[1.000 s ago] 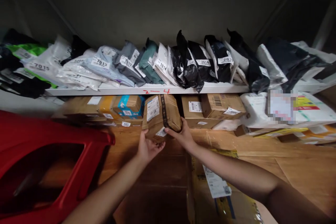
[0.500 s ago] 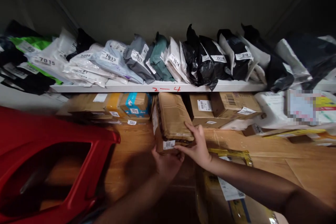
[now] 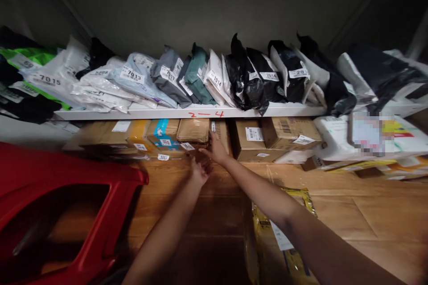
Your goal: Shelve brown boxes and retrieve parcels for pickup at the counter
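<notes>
**A small box sits in a gap under the shelf, with two hands beside it**

The small brown cardboard box [image 3: 193, 130] is in the low row under the shelf [image 3: 167, 112]. It sits between the blue-taped box [image 3: 163, 130] and a brown box with a barcode [image 3: 222, 137]. Its white label [image 3: 187, 146] faces out, probably so someone can read it. Its bottom is in shadow, so I cannot tell what it rests on.

The right hand [image 3: 218, 150] is at the box's right side. Its fingers point up along that side and its thumb reaches across the low front, maybe to keep the box straight. I cannot tell if the fingers grip or just push.

The left hand [image 3: 199, 172] is lower, just in front of the box. Its palm is turned up and its fingers are loosely bent around nothing that shows. Being so low, it may help hold the box up. I cannot tell if it touches.

Above, soft bags lean on each other along the shelf, likely because they cannot stand alone. One is the white bag marked 1014 [image 3: 214, 71].

A big box with yellow tape [image 3: 297, 260] is on the wood floor [image 3: 337, 213], partly behind the right arm. A red plastic frame [image 3: 129, 173] is on the left.
</notes>
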A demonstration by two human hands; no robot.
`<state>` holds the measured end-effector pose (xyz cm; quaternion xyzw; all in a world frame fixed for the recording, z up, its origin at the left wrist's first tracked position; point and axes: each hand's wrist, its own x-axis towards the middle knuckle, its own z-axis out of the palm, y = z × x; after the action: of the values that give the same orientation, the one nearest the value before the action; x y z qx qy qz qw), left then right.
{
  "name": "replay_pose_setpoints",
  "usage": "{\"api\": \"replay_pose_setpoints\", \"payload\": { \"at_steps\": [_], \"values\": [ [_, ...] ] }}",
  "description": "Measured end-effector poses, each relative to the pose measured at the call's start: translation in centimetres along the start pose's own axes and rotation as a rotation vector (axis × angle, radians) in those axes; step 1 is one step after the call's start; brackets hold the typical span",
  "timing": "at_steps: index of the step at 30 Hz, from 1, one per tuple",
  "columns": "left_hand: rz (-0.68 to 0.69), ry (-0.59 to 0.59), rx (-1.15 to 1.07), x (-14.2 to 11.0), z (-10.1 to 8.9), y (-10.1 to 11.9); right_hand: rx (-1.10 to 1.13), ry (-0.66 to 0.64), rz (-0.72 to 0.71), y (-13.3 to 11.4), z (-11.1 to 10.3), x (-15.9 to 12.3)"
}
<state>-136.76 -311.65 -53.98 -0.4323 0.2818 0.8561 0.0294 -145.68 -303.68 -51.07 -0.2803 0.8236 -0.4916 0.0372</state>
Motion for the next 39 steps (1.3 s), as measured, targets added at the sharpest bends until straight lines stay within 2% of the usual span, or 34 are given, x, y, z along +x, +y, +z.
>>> {"api": "replay_pose_setpoints", "payload": {
  "at_steps": [3,5,7,8,9,10,11,13,14,15,17,19,22,26,29,33,36,39],
  "values": [
    [0.018,0.156,0.168,-0.3,0.7,-2.9,0.009,-0.133,-0.059,1.7,-2.4,-4.0],
    [0.035,0.181,0.278,-1.2,1.5,-4.7,0.009,-0.146,-0.059,3.4,-5.8,-8.4],
    [0.065,0.141,0.387,-2.5,2.4,-5.9,0.009,-0.187,0.032,5.9,-10.4,-13.1],
    [0.093,0.112,0.442,-3.1,2.9,-6.4,0.034,-0.139,0.121,7.5,-13.1,-15.2],
    [0.130,0.082,0.496,-3.6,3.5,-6.7,0.066,0.032,0.238,9.2,-15.9,-16.9],
    [0.174,0.055,0.550,-4.0,4.3,-7.0,0.109,0.281,0.361,10.9,-18.6,-18.4],
    [0.222,0.034,0.600,-4.1,5.2,-7.3,0.100,0.417,0.430,12.5,-21.2,-19.6],
    [0.312,0.008,0.693,-3.7,7.4,-8.1,0.100,0.530,0.535,15.1,-25.0,-21.2],
    [0.352,0.006,0.740,-3.1,8.6,-8.6,0.104,0.530,0.561,15.9,-26.1,-21.6],
    [0.391,0.014,0.788,-2.4,9.9,-9.2,0.120,0.510,0.574,16.5,-26.6,-21.9],
    [0.476,0.048,0.896,-0.8,12.3,-10.2,0.161,0.450,0.554,17.2,-26.1,-21.8],
    [0.563,0.088,1.000,0.9,14.2,-11.1,0.194,0.414,0.505,17.4,-24.3,-20.7],
    [0.638,0.110,1.116,2.9,15.6,-11.8,0.204,0.483,0.459,18.1,-22.0,-18.2],
    [0.677,0.135,1.189,4.4,15.7,-12.0,0.220,0.597,0.467,19.2,-21.3,-16.2],
    [0.703,0.221,1.207,5.0,15.1,-11.7,0.297,0.578,0.473,18.9,-21.3,-16.2],
    [0.727,0.305,1.201,4.8,14.1,-11.2,0.452,0.569,0.518,17.1,-21.1,-16.3],
    [0.754,0.301,1.160,3.6,13.7,-11.0,0.589,0.608,0.610,15.9,-22.3,-15.8],
    [0.822,0.294,1.066,1.4,13.8,-11.4,0.714,0.694,0.690,14.5,-24.6,-14.3]
  ]
}}
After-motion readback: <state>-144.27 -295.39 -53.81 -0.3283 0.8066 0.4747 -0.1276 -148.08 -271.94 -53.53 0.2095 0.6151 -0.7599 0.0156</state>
